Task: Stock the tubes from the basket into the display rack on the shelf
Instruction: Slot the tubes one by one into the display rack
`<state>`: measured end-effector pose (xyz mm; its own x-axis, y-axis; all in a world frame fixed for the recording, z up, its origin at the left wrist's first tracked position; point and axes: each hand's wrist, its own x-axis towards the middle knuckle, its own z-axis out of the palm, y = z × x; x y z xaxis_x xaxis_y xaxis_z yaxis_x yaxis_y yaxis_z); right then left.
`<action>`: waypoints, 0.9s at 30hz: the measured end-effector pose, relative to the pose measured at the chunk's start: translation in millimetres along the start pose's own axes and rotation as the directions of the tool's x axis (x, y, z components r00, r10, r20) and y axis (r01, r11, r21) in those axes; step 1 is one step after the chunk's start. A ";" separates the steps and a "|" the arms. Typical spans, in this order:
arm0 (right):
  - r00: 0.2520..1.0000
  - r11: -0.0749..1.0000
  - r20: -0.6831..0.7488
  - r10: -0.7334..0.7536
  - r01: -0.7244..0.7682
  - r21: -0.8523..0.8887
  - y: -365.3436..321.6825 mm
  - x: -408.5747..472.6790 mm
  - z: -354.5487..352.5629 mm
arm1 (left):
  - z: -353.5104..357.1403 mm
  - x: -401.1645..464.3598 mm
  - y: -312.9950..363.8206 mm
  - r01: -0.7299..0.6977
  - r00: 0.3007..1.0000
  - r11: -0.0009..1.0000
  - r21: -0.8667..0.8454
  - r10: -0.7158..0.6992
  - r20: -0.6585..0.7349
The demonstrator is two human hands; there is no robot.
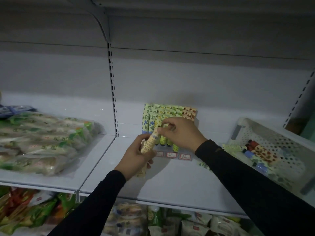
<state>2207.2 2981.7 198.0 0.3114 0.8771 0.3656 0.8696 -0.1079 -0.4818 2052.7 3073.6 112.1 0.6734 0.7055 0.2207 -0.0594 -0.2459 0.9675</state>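
the white metal shelf [170, 181] carries a white perforated plastic basket [272, 143] with several tubes left; the clear tiered display rack [170, 133] looks mostly filled. the left hand [136, 155] grips cream tubes [150, 142]; the right hand [180, 132] pinches one's cap end before the rack.

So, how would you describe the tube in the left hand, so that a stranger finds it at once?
Look at the white shelf, in front of the display rack. There the left hand grips a cream tube, tilted, its cap pinched by the right hand. Unlike the racked green and blue tubes, it is pale with small print.
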 end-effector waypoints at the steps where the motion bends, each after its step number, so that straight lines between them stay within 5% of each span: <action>1: 1.000 0.999 0.012 0.010 -0.010 0.038 1.3 -3.0 -0.1 | 3.2 -0.7 4.7 -0.010 1.000 1.000 0.003 0.010 0.024; 9: 0.977 0.896 0.166 0.132 -0.189 0.401 23.9 -31.5 -12.3 | 14.9 -3.2 16.8 0.012 0.999 1.000 -0.003 -0.011 0.039; 14: 0.970 0.733 0.034 0.240 -0.204 0.648 41.7 -43.7 -12.1 | 21.9 -5.5 24.6 0.191 0.981 0.924 -0.330 -0.183 0.057; 18: 0.979 0.776 0.006 0.204 -0.165 0.609 44.9 -51.9 -10.2 | 32.6 -0.7 34.2 0.195 0.979 0.818 -0.541 -0.200 0.051; 27: 0.960 0.864 0.259 0.109 -0.220 0.454 35.4 -58.0 -15.5 | 43.8 3.5 40.8 0.022 0.998 0.961 -0.276 -0.038 -0.051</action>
<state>2225.9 2919.7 172.1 0.2940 0.9514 0.0920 0.5085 -0.0742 -0.8579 2084.8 3036.9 146.9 0.6366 0.7474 0.1900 -0.2452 -0.0374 0.9687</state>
